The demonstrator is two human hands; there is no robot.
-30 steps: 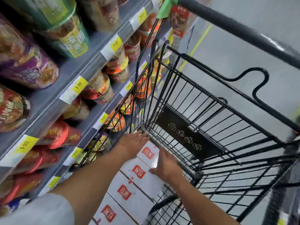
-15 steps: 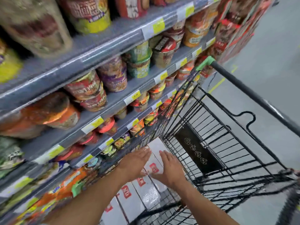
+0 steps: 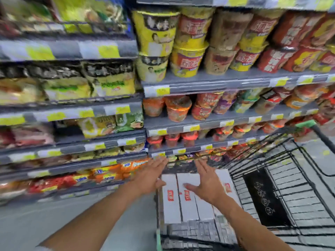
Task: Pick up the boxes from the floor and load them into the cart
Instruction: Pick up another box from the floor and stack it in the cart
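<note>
Both hands are free above the boxes in the cart.
The left hand and the right hand hold nothing, fingers straight and spread, just over the white boxes lying side by side inside the cart, near the shelves. No box on the floor is in view. For the next one, I think it is best to grip both ends and lay it flat against this row.

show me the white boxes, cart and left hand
white boxes (image 3: 188,211): head view, top of one box
cart (image 3: 261,192): head view, black panel on its wire wall
left hand (image 3: 151,176): head view, back of the hand
</note>
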